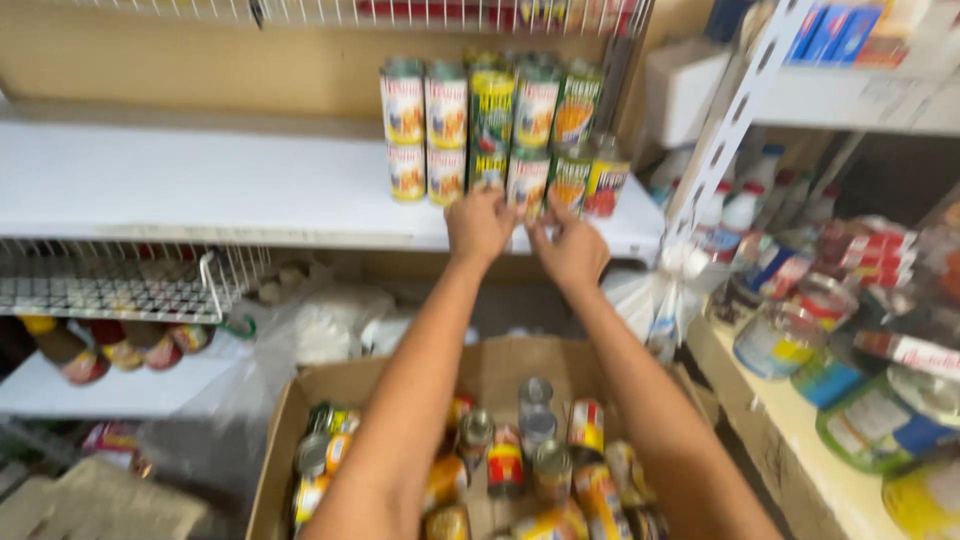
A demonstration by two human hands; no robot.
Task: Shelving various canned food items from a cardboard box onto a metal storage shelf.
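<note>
Both my arms reach up to a white shelf (200, 190). On it stand tall cans (490, 120) stacked two high, with red, white, green and yellow labels. My left hand (480, 225) is at the shelf's front edge, its fingers curled against the bottom row. Just right of it, my right hand (570, 248) has its fingertips up at a bottom-row can (527, 185) that stands between the two hands. Blur hides whether either hand grips a can. Below my arms is an open cardboard box (300, 400) holding several more cans.
A wire rack (110, 285) hangs under the shelf at left, with jars beneath it. A counter (780, 430) at right carries tubs and lidded jars. A white slotted upright (735, 120) with a tied plastic bag (665, 290) stands right of the cans.
</note>
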